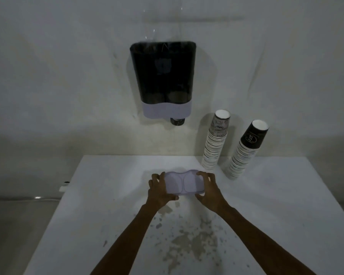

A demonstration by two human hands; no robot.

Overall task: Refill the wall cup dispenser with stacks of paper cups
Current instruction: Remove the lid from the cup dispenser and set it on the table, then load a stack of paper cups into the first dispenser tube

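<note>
**Over the table's middle, lid in both my hands**

Above the white table [107, 195] I grip the pale dispenser lid [184, 184], my left hand [160, 190] and right hand [210, 190] closed on its ends. Two upside-down paper cup stacks [214, 141] [244, 151] stand at the far right edge; the wall cup dispenser [163, 78] hangs above, top open.

At the centre of the frame, the left hand [160, 190] and right hand [209, 190] grip opposite ends of a pale two-lobed lid [184, 182] above the stained white table [107, 215]. The dark dispenser [163, 76] hangs on the wall at upper centre, one cup [177, 121] showing beneath. Two inverted cup stacks, patterned [214, 141] and black-topped [245, 151], lean at right.
</note>
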